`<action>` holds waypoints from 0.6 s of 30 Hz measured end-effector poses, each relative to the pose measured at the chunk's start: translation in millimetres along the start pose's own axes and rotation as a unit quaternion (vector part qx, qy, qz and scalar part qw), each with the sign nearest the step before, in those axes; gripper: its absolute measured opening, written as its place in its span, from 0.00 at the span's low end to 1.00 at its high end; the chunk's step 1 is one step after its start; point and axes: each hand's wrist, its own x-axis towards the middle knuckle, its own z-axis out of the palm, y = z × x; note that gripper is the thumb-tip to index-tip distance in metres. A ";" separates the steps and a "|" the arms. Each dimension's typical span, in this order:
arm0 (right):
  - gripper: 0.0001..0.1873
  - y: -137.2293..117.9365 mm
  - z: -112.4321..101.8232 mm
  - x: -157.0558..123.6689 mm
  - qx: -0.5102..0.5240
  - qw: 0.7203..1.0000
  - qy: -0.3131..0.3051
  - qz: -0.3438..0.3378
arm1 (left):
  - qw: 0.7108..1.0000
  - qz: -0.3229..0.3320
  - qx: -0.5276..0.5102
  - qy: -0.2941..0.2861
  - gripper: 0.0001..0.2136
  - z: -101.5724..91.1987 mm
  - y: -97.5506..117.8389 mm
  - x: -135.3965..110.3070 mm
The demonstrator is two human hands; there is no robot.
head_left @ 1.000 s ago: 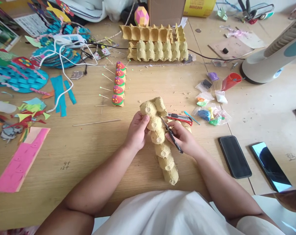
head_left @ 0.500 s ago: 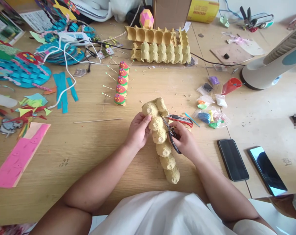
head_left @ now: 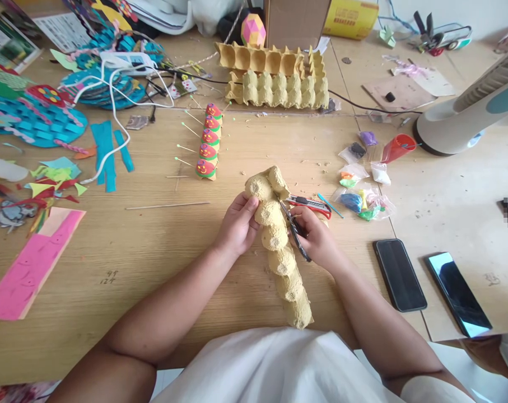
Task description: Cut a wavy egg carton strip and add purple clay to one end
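My left hand [head_left: 237, 226] is closed on the upper part of a yellow egg-carton strip [head_left: 284, 263], a row of bumps running from the table's middle toward my body. My right hand [head_left: 316, 238] grips black scissors [head_left: 293, 230], their blades set against the strip's right side near its top. A red utility knife [head_left: 310, 202] lies just beyond my right hand. A row of painted egg-cup pieces [head_left: 208, 143] with pins stuck in them stands farther back.
Egg cartons [head_left: 274, 75] stand at the back. Small bags of coloured clay [head_left: 358, 187] and a red cup [head_left: 395, 146] lie right, two phones [head_left: 400, 274] nearer. A fan base [head_left: 455, 120] is far right. Paper scraps, a pink sheet [head_left: 31, 266] and white cables [head_left: 115, 101] fill the left.
The carton strip has slid a little toward my body and its lower end has swung right. My right hand shifted the scissors slightly along the strip's side.
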 end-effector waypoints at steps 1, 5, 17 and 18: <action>0.17 0.4 0.1 0.8 -0.012 1.000 0.006 -0.013 | 1.000 -0.001 0.000 0.000 0.19 -0.2 -0.3 0.1; 0.17 5.2 2.3 4.5 -0.034 0.999 0.019 -0.036 | 1.000 0.009 -0.012 0.004 0.20 0.3 -0.1 0.8; 0.15 -1.1 5.8 1.3 -0.104 0.992 0.043 -0.058 | 0.998 0.016 -0.062 0.010 0.16 7.4 4.4 -3.1; 0.15 -1.8 6.0 0.7 -0.108 0.992 0.042 -0.057 | 0.998 0.014 -0.062 0.010 0.16 7.4 4.3 -3.4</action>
